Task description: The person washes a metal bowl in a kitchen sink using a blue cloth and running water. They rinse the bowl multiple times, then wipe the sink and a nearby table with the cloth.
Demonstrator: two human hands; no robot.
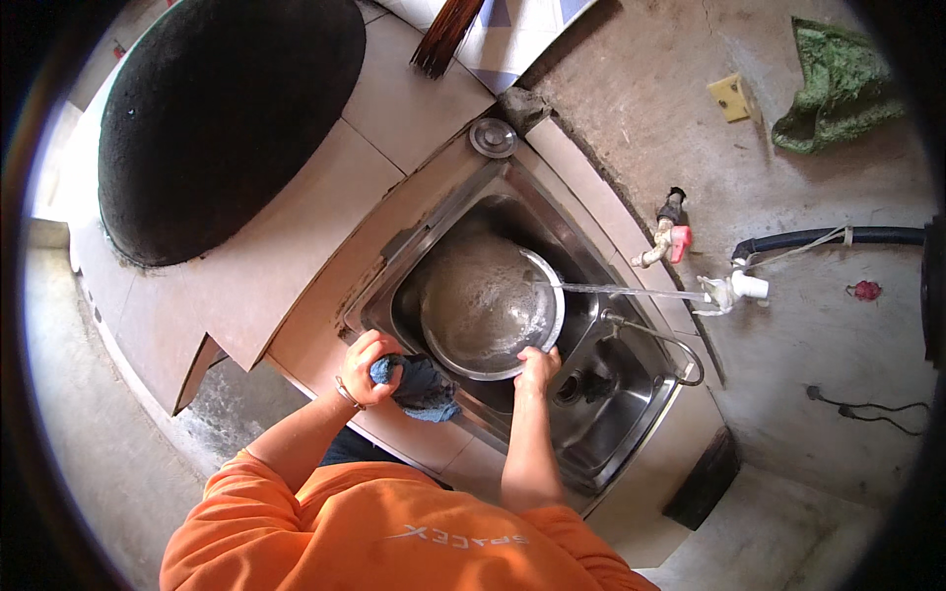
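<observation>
My left hand (372,367) is closed around a bunched blue cloth (425,391), which hangs over the near edge of the steel sink (473,421). With its fingers on the near rim of a round metal basin (480,310), my right hand (537,368) grips it. The basin sits in the larger sink bowl and holds cloudy water. A stream of water runs into it from a white plastic tap (732,289) on the right.
A large black wok-like pan (229,125) is set in the tiled counter (310,214) at upper left. A metal lid (494,138) lies at the sink's back corner. A tap with a red handle (680,242) and a curved metal spout (687,354) are on the right. Bristles of a brush (447,37) show at the top.
</observation>
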